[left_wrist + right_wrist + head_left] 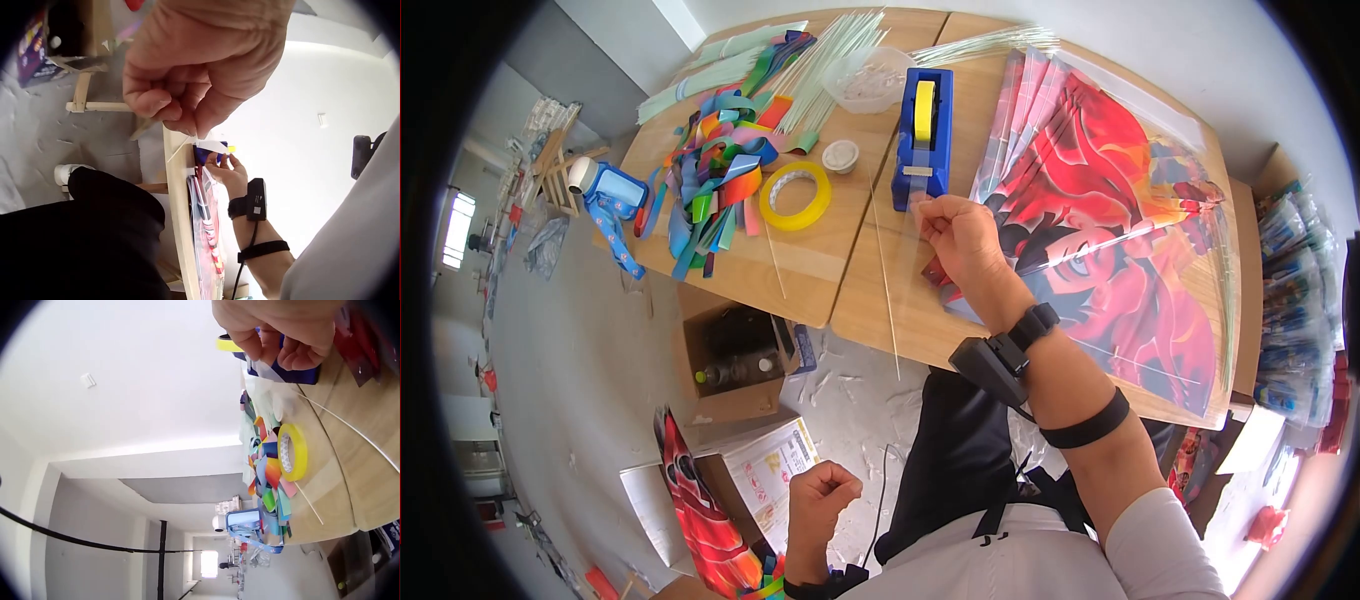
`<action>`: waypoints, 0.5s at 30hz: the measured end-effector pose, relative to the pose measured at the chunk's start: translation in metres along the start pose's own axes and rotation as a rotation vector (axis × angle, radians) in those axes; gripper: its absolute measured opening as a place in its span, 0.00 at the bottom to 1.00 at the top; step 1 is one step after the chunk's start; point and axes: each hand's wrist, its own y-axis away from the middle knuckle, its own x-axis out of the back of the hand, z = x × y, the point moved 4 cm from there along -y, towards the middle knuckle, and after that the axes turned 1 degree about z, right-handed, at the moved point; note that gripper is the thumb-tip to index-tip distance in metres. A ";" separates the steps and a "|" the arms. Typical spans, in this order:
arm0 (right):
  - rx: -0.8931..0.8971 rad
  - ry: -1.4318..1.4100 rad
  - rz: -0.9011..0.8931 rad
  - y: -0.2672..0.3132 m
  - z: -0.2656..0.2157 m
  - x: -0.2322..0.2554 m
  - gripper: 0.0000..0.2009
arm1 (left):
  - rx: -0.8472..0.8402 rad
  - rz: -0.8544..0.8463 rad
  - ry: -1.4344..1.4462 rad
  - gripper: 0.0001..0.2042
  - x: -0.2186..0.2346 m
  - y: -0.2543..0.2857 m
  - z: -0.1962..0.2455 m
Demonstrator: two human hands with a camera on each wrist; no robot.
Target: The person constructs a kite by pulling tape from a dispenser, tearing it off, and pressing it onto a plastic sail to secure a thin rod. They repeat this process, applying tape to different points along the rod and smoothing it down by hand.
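Note:
My right hand [962,238] pinches a strip of clear tape [267,370] at the front of the blue tape dispenser [907,185], which carries a yellow roll [923,110]. Lower and to the left, off the table, my left hand [820,505] has its fingers curled in, thumb against fingertip. A pale sliver shows at those fingertips in the left wrist view; I cannot tell whether it is held. Between the hands, a thin white stick [883,270] lies on the wooden table [850,290], one end past the front edge. Red printed sheets [1100,250] lie right of the dispenser.
Colourful ribbon pieces [720,170] are heaped on the left, beside a loose yellow tape roll [795,196]. Bundles of pale sticks [835,60] and a clear tub [868,80] sit behind. Open cardboard boxes [730,400] stand on the floor below the table.

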 end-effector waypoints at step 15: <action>0.078 0.156 0.120 0.004 -0.018 -0.021 0.04 | 0.013 -0.035 -0.033 0.03 -0.003 -0.008 -0.006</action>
